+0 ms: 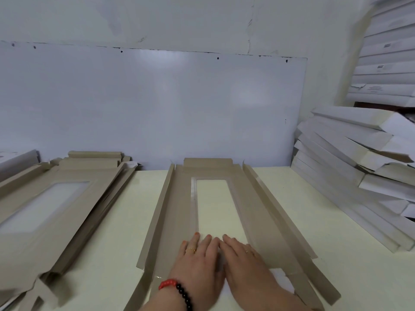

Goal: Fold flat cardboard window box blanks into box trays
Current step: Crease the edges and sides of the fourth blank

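We press our left hand [199, 263] and right hand [244, 263] side by side, fingers straight and flat, gripping nothing, on the near end of a brown cardboard window box blank [177, 221] lying on the cream table [336, 232]. Its clear window [213, 205] stretches just beyond our fingertips. Left of our fingers sits a stack of blanks [74, 198]; right, piled white boxes [350, 158].

Matt cardboard blank [253, 221], glossy plastic window [213, 203].
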A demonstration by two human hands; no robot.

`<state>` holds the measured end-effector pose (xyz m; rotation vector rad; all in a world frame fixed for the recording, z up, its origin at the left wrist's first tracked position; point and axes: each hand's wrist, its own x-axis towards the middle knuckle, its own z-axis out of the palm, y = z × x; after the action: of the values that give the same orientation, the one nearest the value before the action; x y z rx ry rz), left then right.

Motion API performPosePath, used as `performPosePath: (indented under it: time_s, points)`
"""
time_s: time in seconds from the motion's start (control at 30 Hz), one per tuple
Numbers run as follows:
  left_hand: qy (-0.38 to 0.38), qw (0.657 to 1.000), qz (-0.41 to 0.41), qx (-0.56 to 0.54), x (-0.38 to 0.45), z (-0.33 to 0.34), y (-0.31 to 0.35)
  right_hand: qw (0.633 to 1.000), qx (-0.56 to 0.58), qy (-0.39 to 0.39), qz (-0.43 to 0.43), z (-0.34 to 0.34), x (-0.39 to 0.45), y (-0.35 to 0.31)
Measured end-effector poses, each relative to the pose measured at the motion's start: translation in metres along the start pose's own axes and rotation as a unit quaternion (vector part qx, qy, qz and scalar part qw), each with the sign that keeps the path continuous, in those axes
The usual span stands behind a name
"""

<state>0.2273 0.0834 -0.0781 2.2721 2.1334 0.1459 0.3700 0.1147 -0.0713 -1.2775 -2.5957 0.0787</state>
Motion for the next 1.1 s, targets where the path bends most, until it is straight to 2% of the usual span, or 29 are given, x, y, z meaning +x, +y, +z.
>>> performPosePath:
  time_s: [0.03, 0.17, 0.3, 0.4, 0.43, 0.5, 0.57, 0.63, 0.73, 0.87, 0.97, 1.1]
  points:
    - [-0.014, 1.000, -0.001, 0.002, -0.001, 0.003, -0.001, 0.999, 0.003, -0.038, 0.006, 0.005, 0.002, 0.002]
    - [-0.045, 0.998, -0.009, 0.030, 0.002, 0.010, -0.008, 0.996, -0.040, -0.082, 0.004, 0.019, 0.010, 0.021]
    - [-0.034, 0.998, -0.045, 0.037, 0.003, 0.006, -0.024, 0.995, -0.051, -0.082, 0.032, 0.014, 0.010, 0.050]
    - [0.005, 0.997, -0.054, 0.052, -0.004, -0.002, -0.034, 0.996, -0.068, -0.035, 0.041, -0.001, 0.003, 0.066]
    - [0.034, 0.998, -0.024, 0.050, -0.008, -0.008, -0.036, 0.998, -0.066, 0.000, 0.019, -0.009, -0.001, 0.069]
    - [0.083, 0.991, 0.089, 0.051, -0.016, -0.018, -0.039, 0.992, -0.064, 0.074, -0.083, -0.024, -0.010, 0.070]
    - [0.103, 0.977, 0.181, 0.056, -0.023, -0.023, -0.039, 0.975, -0.067, 0.119, -0.173, -0.029, -0.020, 0.073]
    - [0.095, 0.969, 0.215, 0.070, -0.027, -0.027, -0.042, 0.973, -0.052, 0.099, -0.203, -0.033, -0.029, 0.076]
    - [0.093, 0.959, 0.263, 0.052, -0.036, -0.030, -0.050, 0.977, -0.029, 0.028, -0.212, -0.039, -0.039, 0.083]
    - [0.055, 0.970, 0.233, 0.048, -0.043, -0.035, -0.057, 0.980, -0.032, 0.022, -0.198, -0.044, -0.044, 0.085]
    - [0.028, 0.981, 0.190, -0.025, -0.035, -0.041, -0.054, 0.987, -0.034, 0.035, -0.156, -0.048, -0.038, 0.079]
    - [0.028, 0.993, 0.091, -0.074, -0.014, -0.038, -0.046, 0.999, 0.006, -0.014, -0.032, -0.037, -0.023, 0.079]
